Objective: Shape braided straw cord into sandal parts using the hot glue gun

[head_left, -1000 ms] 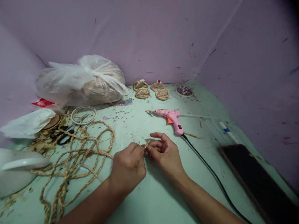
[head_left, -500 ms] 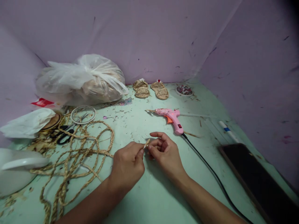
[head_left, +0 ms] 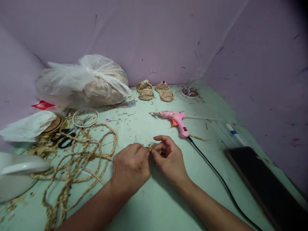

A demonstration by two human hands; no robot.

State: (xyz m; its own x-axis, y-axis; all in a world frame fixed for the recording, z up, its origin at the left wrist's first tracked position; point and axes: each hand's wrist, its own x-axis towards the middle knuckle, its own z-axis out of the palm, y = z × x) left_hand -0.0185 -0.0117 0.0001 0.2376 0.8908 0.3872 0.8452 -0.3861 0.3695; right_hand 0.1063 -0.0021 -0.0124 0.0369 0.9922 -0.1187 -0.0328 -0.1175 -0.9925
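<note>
Both left hand point(head_left: 131, 168) and right hand point(head_left: 169, 158), fingers point(head_left: 144, 153) closed, pinch the frayed tan tip of braided rope point(head_left: 79, 154).

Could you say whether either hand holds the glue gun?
No, the pink glue gun lies on the table, beyond the right hand.

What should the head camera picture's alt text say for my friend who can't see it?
The left hand and right hand pinch the end of a braided straw rope over a green table. A pink glue gun lies just beyond.
</note>
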